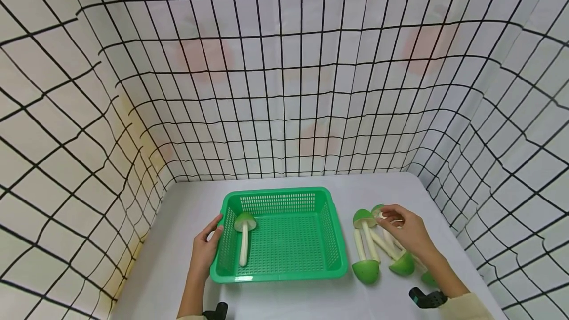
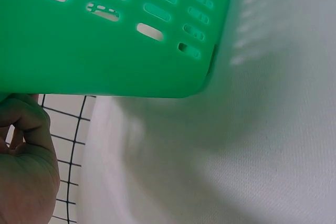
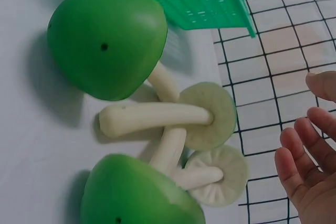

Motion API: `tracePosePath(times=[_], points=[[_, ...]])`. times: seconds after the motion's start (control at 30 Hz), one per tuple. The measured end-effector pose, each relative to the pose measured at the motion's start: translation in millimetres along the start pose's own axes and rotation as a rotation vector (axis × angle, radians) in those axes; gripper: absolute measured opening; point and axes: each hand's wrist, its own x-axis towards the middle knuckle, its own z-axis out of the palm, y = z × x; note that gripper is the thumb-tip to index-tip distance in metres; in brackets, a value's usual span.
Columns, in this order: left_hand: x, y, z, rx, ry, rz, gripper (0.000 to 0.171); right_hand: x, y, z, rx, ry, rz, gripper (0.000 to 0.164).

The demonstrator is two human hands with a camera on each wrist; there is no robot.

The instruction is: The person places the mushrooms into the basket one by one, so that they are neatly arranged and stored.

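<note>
Toward the left side of the green plastic basket, my left hand holds the rim, fingers and thumb at its edge. The left wrist view shows this hand bent against the basket's edge. One toy mushroom with a green cap and white stem lies inside, along the left. My right hand hovers over several similar mushrooms on the right. In the right wrist view its fingers are loosely bent and apart from the nearest mushroom, with nothing between them.
A white cloth covers the table. Black wire mesh surrounds it at the back and both sides, with white sheeting behind. A mushroom cap shows partly below my right forearm.
</note>
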Motion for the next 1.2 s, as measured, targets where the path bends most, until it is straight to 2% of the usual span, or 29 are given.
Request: tracePosePath(times=[0.13,0.5,0.77,0.97,1.2], points=[[1.8,-0.2,0.2,0.003,0.006,-0.001,0.045,-2.4,8.2,-4.6,-0.02,0.005,0.004,0.032],[1.2,-2.2,2.5,-0.009,0.008,-0.002,0.044,-11.0,47.7,-12.5,-0.063,-0.008,0.022,0.037],[2.5,-1.0,0.9,-0.008,0.001,-0.004,0.044,-22.7,71.3,-20.8,-0.099,-0.036,0.11,0.041],[2.0,-1.1,2.3,-0.008,0.013,-0.007,0.045,-35.0,95.3,-29.6,-0.128,-0.067,0.144,0.04],[0.5,1.5,1.5,-0.013,0.003,-0.013,0.044,-48.2,120.9,-27.0,-0.172,-0.121,0.188,0.044]])
